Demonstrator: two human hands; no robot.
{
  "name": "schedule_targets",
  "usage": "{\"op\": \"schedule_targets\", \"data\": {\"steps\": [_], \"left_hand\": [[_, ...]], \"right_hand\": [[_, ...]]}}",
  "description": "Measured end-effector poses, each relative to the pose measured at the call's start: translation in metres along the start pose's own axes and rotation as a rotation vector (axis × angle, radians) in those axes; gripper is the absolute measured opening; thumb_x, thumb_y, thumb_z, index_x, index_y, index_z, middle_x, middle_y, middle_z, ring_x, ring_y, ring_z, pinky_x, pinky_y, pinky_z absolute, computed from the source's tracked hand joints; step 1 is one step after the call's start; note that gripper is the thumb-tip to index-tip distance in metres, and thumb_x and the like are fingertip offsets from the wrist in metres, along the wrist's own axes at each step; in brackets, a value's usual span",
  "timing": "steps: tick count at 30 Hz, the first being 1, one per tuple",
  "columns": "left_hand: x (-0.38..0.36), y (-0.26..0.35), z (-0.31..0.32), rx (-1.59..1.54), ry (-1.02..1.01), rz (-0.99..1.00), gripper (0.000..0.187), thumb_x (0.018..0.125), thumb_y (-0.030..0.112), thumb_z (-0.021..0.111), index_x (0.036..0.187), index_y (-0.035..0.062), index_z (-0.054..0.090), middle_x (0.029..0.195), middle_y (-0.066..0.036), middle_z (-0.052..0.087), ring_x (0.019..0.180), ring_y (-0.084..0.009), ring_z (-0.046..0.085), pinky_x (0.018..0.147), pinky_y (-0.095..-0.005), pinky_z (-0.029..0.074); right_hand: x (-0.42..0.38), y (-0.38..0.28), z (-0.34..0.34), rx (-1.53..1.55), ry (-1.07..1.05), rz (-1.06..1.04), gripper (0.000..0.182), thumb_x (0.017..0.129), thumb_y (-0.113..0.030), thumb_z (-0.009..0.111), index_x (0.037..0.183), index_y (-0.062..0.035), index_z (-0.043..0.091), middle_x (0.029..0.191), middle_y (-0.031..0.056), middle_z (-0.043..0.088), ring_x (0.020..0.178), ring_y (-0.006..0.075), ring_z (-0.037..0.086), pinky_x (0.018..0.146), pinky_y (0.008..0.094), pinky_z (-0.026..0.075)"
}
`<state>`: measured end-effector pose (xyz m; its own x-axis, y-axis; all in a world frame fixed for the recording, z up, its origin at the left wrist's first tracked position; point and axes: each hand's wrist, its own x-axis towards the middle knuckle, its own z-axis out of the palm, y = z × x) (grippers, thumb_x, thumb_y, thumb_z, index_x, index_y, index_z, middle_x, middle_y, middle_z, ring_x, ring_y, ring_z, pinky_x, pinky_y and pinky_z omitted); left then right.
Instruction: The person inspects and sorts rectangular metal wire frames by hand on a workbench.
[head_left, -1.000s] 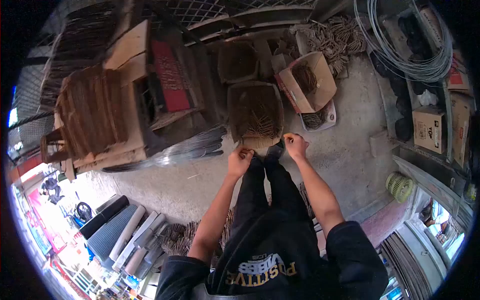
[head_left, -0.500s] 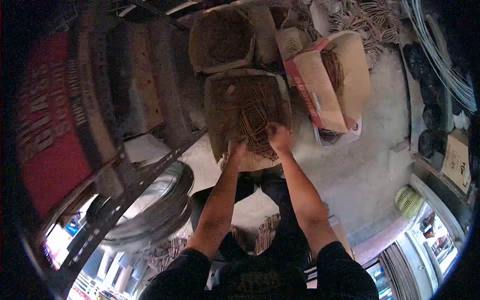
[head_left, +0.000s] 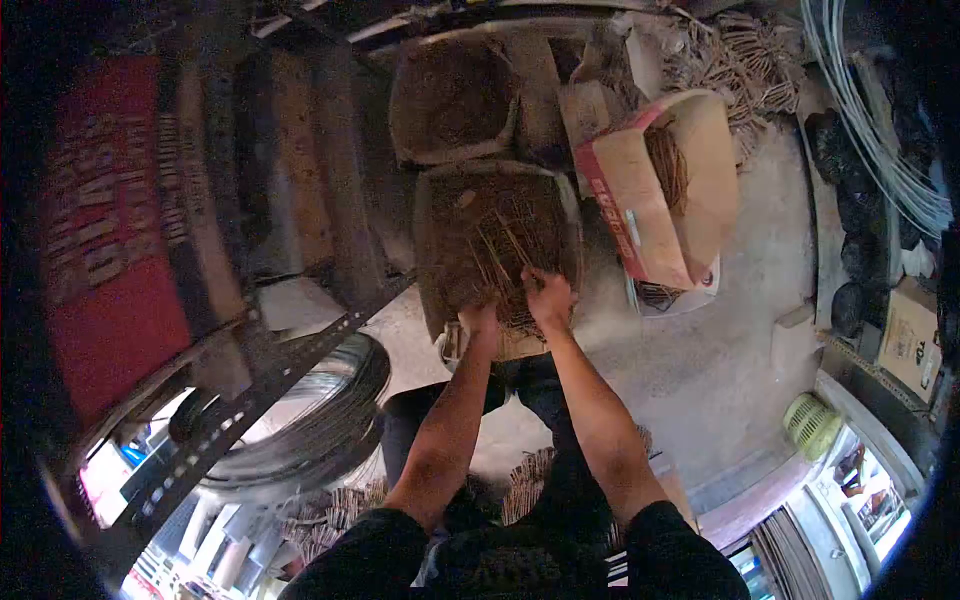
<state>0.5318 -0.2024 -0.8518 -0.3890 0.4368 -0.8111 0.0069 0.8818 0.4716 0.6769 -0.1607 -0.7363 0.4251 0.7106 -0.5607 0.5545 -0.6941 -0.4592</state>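
Observation:
An open cardboard box (head_left: pixel 430 210) in front of my knees holds a tangle of thin, rusty wire pieces (head_left: pixel 505 245). Over its near right part, my right hand (head_left: pixel 549 300) is closed, fingertips pinched at the ends of some wire pieces. My left hand (head_left: pixel 480 318) is at the near left of the same box, fingers curled down among the wires; what they grip is hidden. A short gap separates the two hands.
A second brown box (head_left: pixel 455 100) stands behind. To the right, a red-and-tan carton (head_left: pixel 655 200) holds more rusty wire. Wire coils (head_left: pixel 310 420) lie at left beside a perforated metal rail (head_left: pixel 250 395). Bundled rods (head_left: pixel 745 65) are piled at the back; a yellow-green basket (head_left: pixel 812 425) stands right.
My right hand has moved slightly left and down, closer to my left hand. Some wires in the box lie differently. The whole view has shifted a little.

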Motion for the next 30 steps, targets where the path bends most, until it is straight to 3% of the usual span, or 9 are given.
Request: {"op": "schedule_targets", "data": {"steps": [2, 7, 8, 10, 15, 18, 21, 22, 30], "left_hand": [[-0.040, 0.021, -0.021, -0.169, 0.024, -0.038, 0.021, 0.090, 0.015, 0.089, 0.108, 0.0093, 0.081, 0.115, -0.007, 0.077, 0.101, -0.0225, 0.071, 0.089, -0.0401, 0.057], [-0.194, 0.114, -0.090, -0.525, -0.263, 0.353, 0.033, 0.094, 0.015, 0.085, 0.123, 0.0019, 0.078, 0.123, -0.010, 0.076, 0.105, -0.0186, 0.071, 0.092, -0.0339, 0.056], [-0.221, 0.133, -0.102, -0.535, -0.265, 0.376, 0.033, 0.094, 0.015, 0.085, 0.123, 0.0019, 0.078, 0.123, -0.010, 0.076, 0.105, -0.0186, 0.071, 0.092, -0.0339, 0.056], [-0.268, 0.164, -0.123, -0.261, -0.170, 0.207, 0.037, 0.096, 0.016, 0.084, 0.126, -0.0040, 0.076, 0.124, -0.010, 0.076, 0.107, -0.0175, 0.071, 0.096, -0.0331, 0.055], [-0.377, 0.230, -0.169, -0.257, -0.158, 0.404, 0.037, 0.097, 0.015, 0.083, 0.129, -0.0030, 0.076, 0.120, -0.010, 0.077, 0.109, -0.0172, 0.070, 0.098, -0.0323, 0.054], [-0.437, 0.266, -0.202, -0.270, -0.202, 0.503, 0.035, 0.098, 0.015, 0.082, 0.129, -0.0015, 0.077, 0.094, 0.000, 0.073, 0.080, -0.0084, 0.061, 0.072, -0.0263, 0.050], [-0.487, 0.300, -0.233, -0.298, -0.229, 0.600, 0.031, 0.098, 0.014, 0.081, 0.125, -0.0004, 0.079, 0.085, 0.003, 0.065, 0.073, -0.0060, 0.054, 0.065, -0.0258, 0.045], [-0.514, 0.317, -0.247, -0.237, -0.194, 0.658, 0.030, 0.097, 0.009, 0.081, 0.124, -0.0026, 0.078, 0.111, -0.006, 0.077, 0.099, -0.0109, 0.068, 0.088, -0.0274, 0.054], [-0.590, 0.351, -0.333, -0.331, -0.116, 0.919, 0.031, 0.095, 0.011, 0.083, 0.125, 0.0009, 0.080, 0.092, 0.003, 0.065, 0.080, -0.0055, 0.052, 0.071, -0.0236, 0.043]], "right_hand": [[-0.020, -0.003, -0.016, 0.082, 0.007, 0.009, 0.029, 0.100, -0.036, 0.074, 0.115, -0.0138, 0.085, 0.110, 0.0116, 0.082, 0.104, 0.0341, 0.076, 0.101, 0.0514, 0.050], [-0.085, -0.021, -0.074, 0.484, 0.133, -0.268, 0.026, 0.097, -0.022, 0.080, 0.119, -0.0075, 0.083, 0.099, 0.0124, 0.083, 0.093, 0.0181, 0.076, 0.081, 0.0349, 0.057], [-0.095, -0.024, -0.081, 0.425, 0.058, -0.103, 0.027, 0.099, -0.021, 0.079, 0.120, -0.0039, 0.082, 0.101, 0.0112, 0.083, 0.093, 0.0127, 0.073, 0.084, 0.0326, 0.057], [-0.127, -0.044, -0.123, 0.503, 0.031, -0.118, 0.028, 0.100, -0.021, 0.079, 0.121, -0.0033, 0.081, 0.102, 0.0101, 0.083, 0.093, 0.0121, 0.072, 0.084, 0.0318, 0.056], [-0.216, -0.113, -0.238, 0.710, 0.027, -0.241, 0.030, 0.101, -0.023, 0.078, 0.123, -0.0023, 0.081, 0.107, 0.0067, 0.082, 0.094, 0.0111, 0.070, 0.084, 0.0301, 0.055], [-0.266, -0.151, -0.304, 0.784, -0.104, -0.234, 0.029, 0.101, -0.021, 0.078, 0.122, -0.0020, 0.081, 0.112, 0.0047, 0.080, 0.098, 0.0100, 0.068, 0.088, 0.0272, 0.054], [-0.298, -0.175, -0.336, 0.800, -0.015, -0.420, 0.028, 0.100, -0.018, 0.078, 0.123, -0.0026, 0.081, 0.108, 0.0062, 0.081, 0.097, 0.0119, 0.069, 0.089, 0.0296, 0.053], [-0.311, -0.183, -0.350, 0.847, -0.091, -0.381, 0.030, 0.100, -0.017, 0.079, 0.126, -0.0034, 0.077, 0.099, 0.0030, 0.077, 0.090, 0.0099, 0.065, 0.081, 0.0294, 0.051], [-0.410, -0.270, -0.411, 0.731, 0.026, -0.748, 0.020, 0.099, -0.008, 0.077, 0.116, -0.0023, 0.068, 0.099, 0.0021, 0.070, 0.087, 0.0083, 0.059, 0.078, 0.0270, 0.049]]}}
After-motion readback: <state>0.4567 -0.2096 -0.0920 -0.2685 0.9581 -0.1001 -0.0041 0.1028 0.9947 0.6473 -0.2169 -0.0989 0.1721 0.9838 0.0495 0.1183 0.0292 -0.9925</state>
